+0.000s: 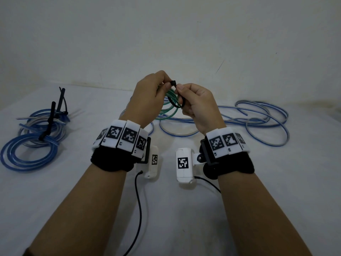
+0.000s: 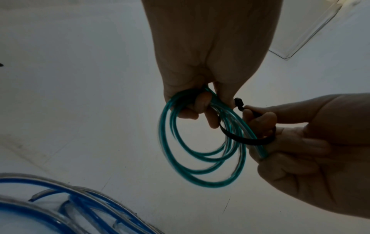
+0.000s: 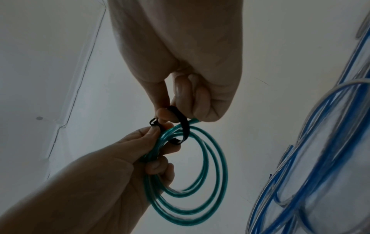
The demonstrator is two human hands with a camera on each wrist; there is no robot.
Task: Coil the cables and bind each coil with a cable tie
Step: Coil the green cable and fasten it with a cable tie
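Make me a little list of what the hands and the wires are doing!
left hand: grips the green coil
right hand: pinches the black cable tie looped round the coil
tie: not yet pulled tight
bound blue coils: lie on the table, on the left
loose blue cable: lies uncoiled on the right

two hands [image 1: 147,95], one green coil [image 1: 168,105], three bound coils [image 1: 39,130]
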